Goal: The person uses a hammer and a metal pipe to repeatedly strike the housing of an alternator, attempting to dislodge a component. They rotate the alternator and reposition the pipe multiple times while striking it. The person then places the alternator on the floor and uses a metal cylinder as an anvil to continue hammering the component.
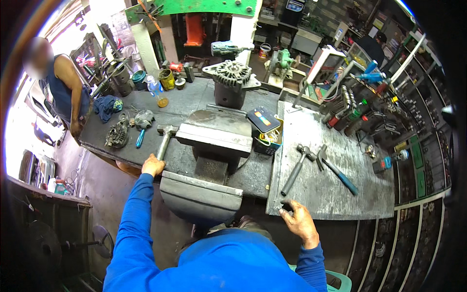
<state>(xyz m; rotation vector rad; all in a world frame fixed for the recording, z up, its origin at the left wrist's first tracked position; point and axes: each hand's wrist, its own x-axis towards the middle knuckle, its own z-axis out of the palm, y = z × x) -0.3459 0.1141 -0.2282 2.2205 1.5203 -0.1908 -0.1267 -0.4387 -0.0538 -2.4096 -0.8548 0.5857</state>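
One bare left hand [153, 166] meets the end of a grey T-shaped metal tool [165, 142] beside the grey steel vise [214, 137]; whether the fingers clamp it, I cannot tell; the bare right hand [299, 224], fingers apart, is near a dark-handled steel hammer [294, 174].

Workshop: bench vise [214, 138], hammers [294, 176]

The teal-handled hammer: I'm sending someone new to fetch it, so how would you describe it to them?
Find the big grey vise in the middle, then go right to the pale worktop. Beyond the right hand, the teal-handled hammer lies beside a grey-handled hammer. Yours is the one farther right, its teal grip slanting to the lower right.
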